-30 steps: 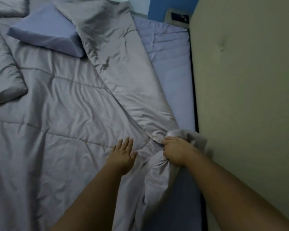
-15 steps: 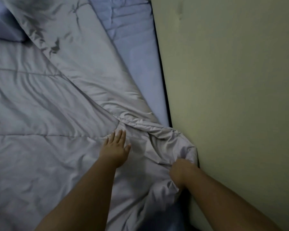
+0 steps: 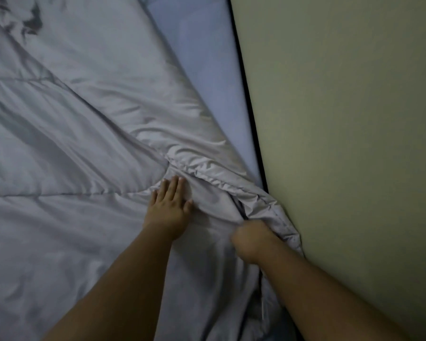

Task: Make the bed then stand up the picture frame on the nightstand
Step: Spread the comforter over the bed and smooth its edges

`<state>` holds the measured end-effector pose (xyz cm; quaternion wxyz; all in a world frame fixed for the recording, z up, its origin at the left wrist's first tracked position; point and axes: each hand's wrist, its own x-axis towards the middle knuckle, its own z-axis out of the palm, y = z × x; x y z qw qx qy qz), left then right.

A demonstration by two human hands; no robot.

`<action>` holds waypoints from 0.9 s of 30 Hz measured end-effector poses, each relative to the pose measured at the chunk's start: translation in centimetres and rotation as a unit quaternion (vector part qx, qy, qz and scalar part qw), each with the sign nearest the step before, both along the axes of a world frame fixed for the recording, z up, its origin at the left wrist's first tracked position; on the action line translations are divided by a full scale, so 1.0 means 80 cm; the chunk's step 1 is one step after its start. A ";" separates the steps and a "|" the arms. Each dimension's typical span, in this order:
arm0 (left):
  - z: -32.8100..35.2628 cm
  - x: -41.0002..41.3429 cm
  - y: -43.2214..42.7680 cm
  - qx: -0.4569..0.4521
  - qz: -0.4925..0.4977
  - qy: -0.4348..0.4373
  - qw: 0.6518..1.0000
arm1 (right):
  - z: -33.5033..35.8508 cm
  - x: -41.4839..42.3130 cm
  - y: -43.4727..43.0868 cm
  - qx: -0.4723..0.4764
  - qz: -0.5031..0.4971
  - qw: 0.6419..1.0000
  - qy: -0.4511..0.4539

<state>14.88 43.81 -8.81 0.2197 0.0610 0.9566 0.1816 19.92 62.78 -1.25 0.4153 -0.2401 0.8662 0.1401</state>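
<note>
**Gently does it: squaring the comforter corner against the wall**

Here the left hand (image 3: pixel 169 207) lies flat and fully spread on the grey comforter (image 3: pixel 67 148), fingers together, pressing the fabric down just beside a bunched fold. The right hand (image 3: pixel 252 238) is closed in a fist around the gathered corner of the comforter, close to the pale wall (image 3: pixel 342 119); it is blurred, so the exact grip is hard to read. A strip of blue fitted sheet (image 3: pixel 207 70) lies bare between the comforter's edge and the wall, and the edge runs diagonally, so the bed is judged only partly made.

To do this step well, the flat palm should act as an anchor while the fist draws the corner toward the wall and the foot of the strip, until the hem lies parallel to the mattress edge. A slow, even pull suits this slippery satin, which may slide out from under the palm if tugged hard. The ridge of folds between the hands needs smoothing afterwards.

The picture frame and nightstand are not in view.
</note>
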 end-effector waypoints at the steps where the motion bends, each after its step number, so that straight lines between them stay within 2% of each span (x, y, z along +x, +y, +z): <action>1: 0.000 -0.007 0.002 0.003 0.010 0.003 1.000 | 0.002 -0.017 -0.007 -0.074 -0.006 0.995 0.065; 3: -0.002 -0.023 0.005 0.004 0.026 0.007 1.000 | 0.000 -0.049 -0.020 -0.182 -0.022 0.970 0.157; 5: -0.006 -0.038 0.007 0.000 0.032 0.020 0.999 | -0.012 -0.078 -0.031 -0.216 -0.017 0.948 0.233; 6: -0.010 -0.046 0.007 -0.004 0.033 0.027 0.999 | -0.020 -0.091 -0.037 -0.201 -0.003 0.944 0.261; 10: -0.028 -0.065 0.012 -0.008 0.038 0.075 0.996 | -0.069 -0.134 -0.034 -0.108 0.054 0.956 0.267; 14: -0.040 -0.081 0.014 -0.009 0.017 0.107 0.994 | -0.070 -0.174 0.011 -0.081 0.010 0.924 0.375; 16: -0.048 -0.086 0.012 -0.012 0.012 0.113 0.993 | -0.079 -0.195 0.055 -0.052 -0.042 0.921 0.383; 17: -0.051 -0.086 0.010 -0.017 0.010 0.116 0.993 | -0.084 -0.206 0.075 -0.034 -0.096 0.923 0.371; 19: -0.054 -0.085 0.010 -0.027 0.007 0.125 0.992 | -0.089 -0.220 0.092 -0.004 -0.198 0.904 0.379; 21: -0.057 -0.083 0.012 -0.033 0.012 0.130 0.991 | -0.095 -0.218 0.077 -0.030 -0.205 0.886 0.414; 25: -0.059 -0.083 0.014 -0.042 0.017 0.133 0.990 | -0.113 -0.199 0.023 -0.129 -0.124 0.887 0.426; 27: -0.061 -0.085 0.009 -0.041 0.007 0.134 0.990 | -0.130 -0.203 0.038 -0.141 -0.226 0.880 0.394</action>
